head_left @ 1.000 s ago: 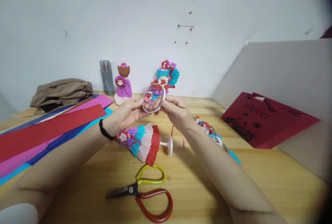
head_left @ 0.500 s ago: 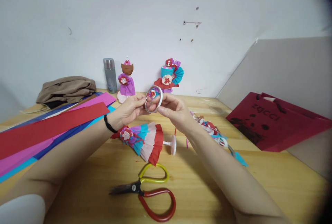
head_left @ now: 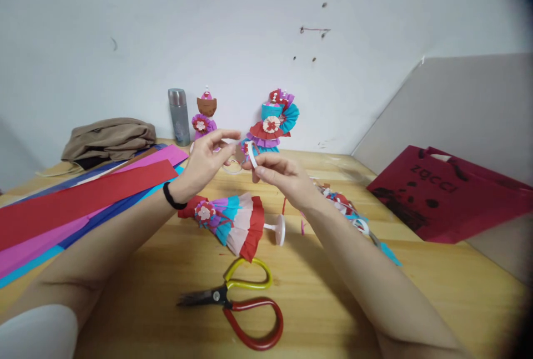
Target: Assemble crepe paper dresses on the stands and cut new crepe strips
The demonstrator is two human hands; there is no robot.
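Note:
A narrow white roll of tape, tilted nearly edge-on, is pinched between the thumb and fingers of my right hand. Just left of it is my left hand, its index finger stretched out and apart from the thumb; I see nothing held in it. A thin pale ring shows behind and below the left fingertips. Below the hands, a tiered crepe-paper dress in red, pink, blue and purple lies on its side, with a white stand at its hem. Scissors with one yellow and one red handle lie nearest me.
Coloured paper sheets and a brown cloth lie at left. A grey flask and two paper-dressed figures, one purple and one multicoloured, stand by the wall. Paper scraps and a red bag are at right.
My left hand has come off the tape roll and moved slightly left and up, its fingers opening. The roll has turned from facing me to nearly edge-on in my right hand.

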